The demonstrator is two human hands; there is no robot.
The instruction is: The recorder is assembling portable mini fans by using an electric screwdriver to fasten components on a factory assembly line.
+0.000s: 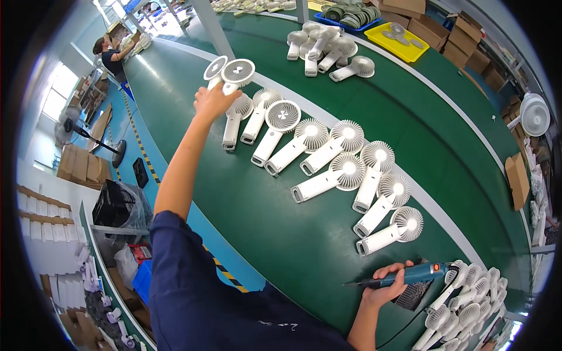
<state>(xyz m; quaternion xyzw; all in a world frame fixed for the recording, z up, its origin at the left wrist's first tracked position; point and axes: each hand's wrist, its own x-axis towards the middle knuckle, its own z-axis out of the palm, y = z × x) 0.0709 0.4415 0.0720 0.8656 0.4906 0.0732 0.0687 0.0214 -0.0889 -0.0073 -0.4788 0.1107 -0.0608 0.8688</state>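
Left hand [214, 103]: fingers wrapped round two white handheld fans [238, 71] | right hand [387, 285]: gripping teal electric screwdriver [414, 274] | fan row [346, 171]: lying on green tabletop [246, 202]

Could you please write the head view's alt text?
A person's left hand holds two white handheld fans over a green worktable, while the right hand holds a teal electric screwdriver. Between the hands, more fans form a loose row.
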